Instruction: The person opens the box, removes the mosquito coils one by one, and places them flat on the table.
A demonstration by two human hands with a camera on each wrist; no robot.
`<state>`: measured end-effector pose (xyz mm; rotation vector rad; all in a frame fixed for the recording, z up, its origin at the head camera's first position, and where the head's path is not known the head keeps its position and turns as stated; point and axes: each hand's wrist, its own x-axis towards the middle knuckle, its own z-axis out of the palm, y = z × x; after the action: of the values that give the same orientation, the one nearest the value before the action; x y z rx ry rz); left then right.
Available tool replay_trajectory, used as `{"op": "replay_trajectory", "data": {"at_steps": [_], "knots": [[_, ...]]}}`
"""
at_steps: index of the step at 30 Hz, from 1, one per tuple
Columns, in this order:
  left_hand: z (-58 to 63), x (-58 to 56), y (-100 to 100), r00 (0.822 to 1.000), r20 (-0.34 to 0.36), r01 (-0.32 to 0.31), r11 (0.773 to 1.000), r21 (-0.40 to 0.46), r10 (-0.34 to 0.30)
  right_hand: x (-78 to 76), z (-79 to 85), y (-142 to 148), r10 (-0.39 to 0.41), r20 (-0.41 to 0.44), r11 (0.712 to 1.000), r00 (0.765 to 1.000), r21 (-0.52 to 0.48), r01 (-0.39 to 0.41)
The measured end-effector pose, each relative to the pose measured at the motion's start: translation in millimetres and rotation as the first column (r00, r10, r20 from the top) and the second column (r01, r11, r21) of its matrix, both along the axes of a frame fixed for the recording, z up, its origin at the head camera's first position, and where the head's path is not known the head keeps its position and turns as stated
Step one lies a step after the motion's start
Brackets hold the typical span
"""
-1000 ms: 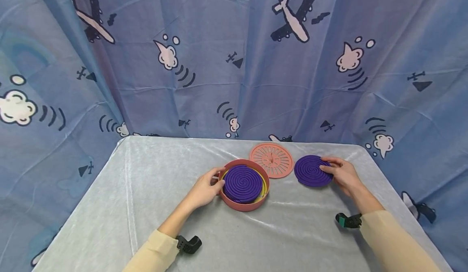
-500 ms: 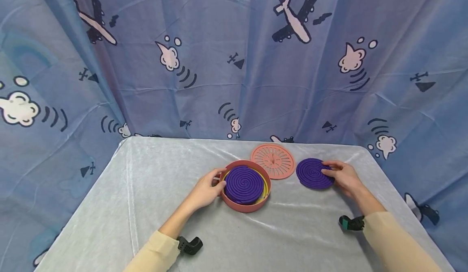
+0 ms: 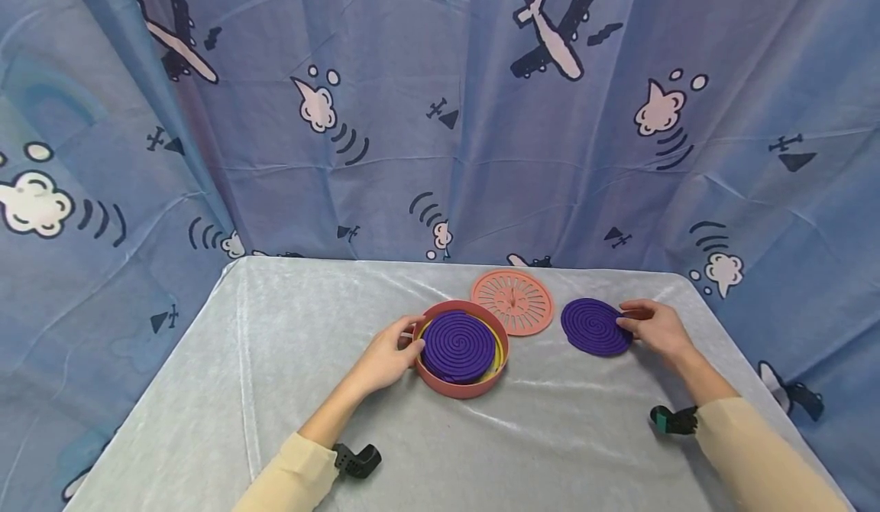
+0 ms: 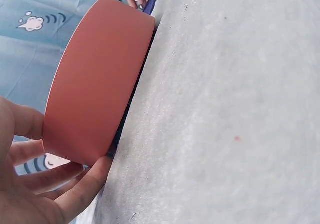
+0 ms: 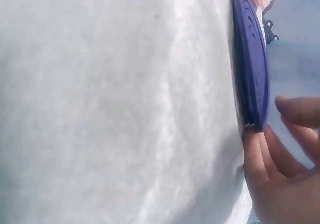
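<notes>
We've got a grey cloth-covered table (image 3: 309, 298) before a blue plane-print curtain (image 3: 385, 76), left hand (image 3: 382, 355) clamped on the coral bowl (image 3: 459, 391)'s left side, right hand (image 3: 658, 329) touching the far-right purple coil mat (image 3: 594, 327)'s edge, fingers extended, thumb apart.

Head view: high, near side, facing far and down, well back from table (image 3: 309, 306) and curtain (image 3: 385, 153). Left wrist: low, rolled sideways, facing right, close to red container (image 4: 95, 79). Right wrist: low, rolled, close to right purple coil (image 5: 253, 59). Coil in all three; container shared by head, left wrist.
</notes>
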<state>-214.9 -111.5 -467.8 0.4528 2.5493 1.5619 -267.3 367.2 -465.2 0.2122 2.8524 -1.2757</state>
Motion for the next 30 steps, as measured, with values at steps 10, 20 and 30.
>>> {"op": "replay_trajectory", "data": {"at_steps": [10,20,30], "knots": [[-0.1,0.5,-1,1.0,-0.003,-0.005,1.0,-0.013,0.005,7.7,4.7,-5,0.014,-0.057,0.999,0.998,-0.046,-0.017],[-3.0,-1.7,-1,1.0,-0.015,-0.013,1.0,-0.021,0.013,8.8,17.8,-35,0.089,-0.11,0.98,0.99,-0.165,-0.107],[-0.9,-0.9,0,1.0,-0.014,-0.01,1.0,-0.022,0.009,9.9,23.4,-65,0.176,-0.08,0.961,0.981,-0.201,-0.189]]}}
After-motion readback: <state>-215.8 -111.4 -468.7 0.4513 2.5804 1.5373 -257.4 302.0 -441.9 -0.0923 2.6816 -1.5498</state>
